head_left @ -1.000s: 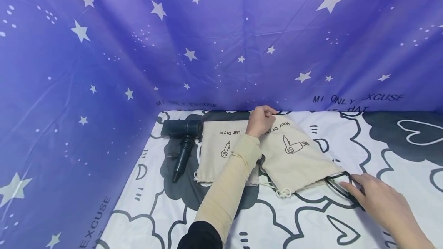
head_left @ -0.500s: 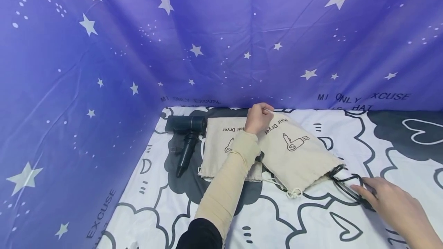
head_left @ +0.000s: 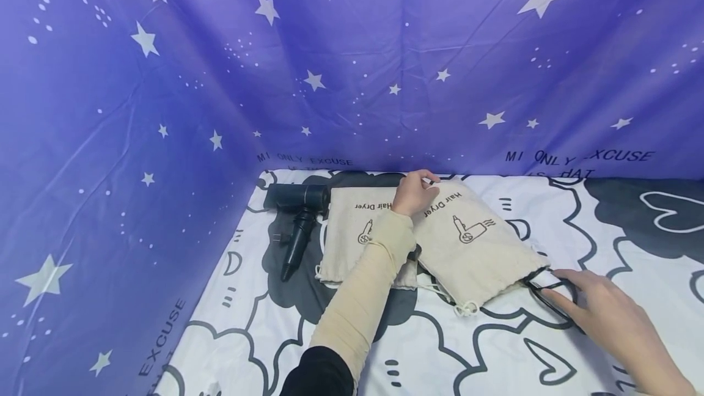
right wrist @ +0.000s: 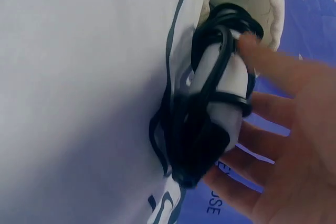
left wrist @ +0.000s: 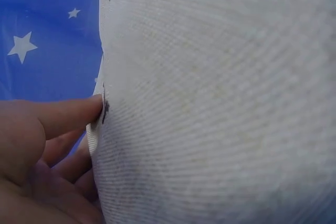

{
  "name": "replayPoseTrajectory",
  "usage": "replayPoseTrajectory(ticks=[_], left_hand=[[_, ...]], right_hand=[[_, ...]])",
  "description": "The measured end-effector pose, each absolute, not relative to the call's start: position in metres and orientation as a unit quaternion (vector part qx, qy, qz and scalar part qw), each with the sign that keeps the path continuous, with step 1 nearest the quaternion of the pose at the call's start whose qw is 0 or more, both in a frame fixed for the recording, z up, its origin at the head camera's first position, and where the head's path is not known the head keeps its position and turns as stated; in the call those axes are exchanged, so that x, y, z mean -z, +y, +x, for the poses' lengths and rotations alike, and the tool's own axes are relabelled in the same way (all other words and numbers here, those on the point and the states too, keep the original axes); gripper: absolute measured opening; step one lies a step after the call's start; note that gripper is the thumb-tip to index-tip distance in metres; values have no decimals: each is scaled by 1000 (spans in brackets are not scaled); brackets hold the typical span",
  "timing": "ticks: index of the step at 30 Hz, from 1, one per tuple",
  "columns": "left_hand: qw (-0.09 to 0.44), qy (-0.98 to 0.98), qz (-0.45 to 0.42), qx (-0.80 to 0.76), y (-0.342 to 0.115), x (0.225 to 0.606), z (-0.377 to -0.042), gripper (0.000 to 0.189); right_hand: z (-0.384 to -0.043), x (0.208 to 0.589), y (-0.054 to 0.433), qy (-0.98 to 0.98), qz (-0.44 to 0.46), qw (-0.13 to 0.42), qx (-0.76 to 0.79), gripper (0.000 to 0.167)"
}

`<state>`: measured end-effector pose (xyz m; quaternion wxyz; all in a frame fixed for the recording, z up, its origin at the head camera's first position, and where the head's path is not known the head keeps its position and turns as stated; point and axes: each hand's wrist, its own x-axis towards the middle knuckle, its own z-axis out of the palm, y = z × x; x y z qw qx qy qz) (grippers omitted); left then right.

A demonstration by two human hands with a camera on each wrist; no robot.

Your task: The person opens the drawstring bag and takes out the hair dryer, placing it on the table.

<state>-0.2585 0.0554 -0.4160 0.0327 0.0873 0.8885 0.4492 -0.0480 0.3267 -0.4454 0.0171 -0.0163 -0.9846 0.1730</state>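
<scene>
My left hand (head_left: 415,191) pinches the far corner of a cream drawstring bag (head_left: 489,252) printed "Hair Dryer". In the left wrist view, the thumb and fingers meet at the edge of the cloth (left wrist: 210,103). At the bag's mouth, my right hand (head_left: 607,307) grips the white handle (right wrist: 236,77) of a hair dryer, wrapped in black cord (right wrist: 229,99). The thumb lies on top near the bag opening, with the other fingers along the far side. Cloth hides the rest of the hair dryer.
A second cream bag (head_left: 341,255) lies flat to the left, partly under my left forearm. Beside it is a black hair dryer (head_left: 297,197). A patterned white sheet (head_left: 429,359) covers the surface, and a purple star curtain (head_left: 352,35) rises behind and at the left.
My right hand drew away from the bag's mouth with the handle, then came back closer to it. My left hand stays at the bag's far corner. The head view shifted slightly.
</scene>
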Motion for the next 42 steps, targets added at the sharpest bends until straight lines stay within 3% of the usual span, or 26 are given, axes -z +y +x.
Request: replayPoseTrajectory(ticks=[4, 15, 27, 32, 36, 42], left_hand=[[9, 889, 74, -451, 56, 415, -258, 12], [-44, 893, 44, -446, 44, 416, -260, 6], [15, 904, 69, -421, 45, 418, -256, 8], [48, 915, 78, -392, 46, 421, -250, 8], [30, 918, 72, -389, 45, 423, -249, 8], [-5, 928, 71, -365, 42, 423, -250, 9]], right_hand=[[-47, 445, 324, -985, -4, 38, -170, 54], [-41, 440, 330, -987, -25, 32, -155, 58], [-45, 440, 332, -984, -14, 18, -176, 72], [-51, 446, 322, -980, 16, 48, -192, 61], [-52, 447, 320, -981, 26, 61, -183, 52], [-52, 443, 320, -986, 12, 47, -162, 56]])
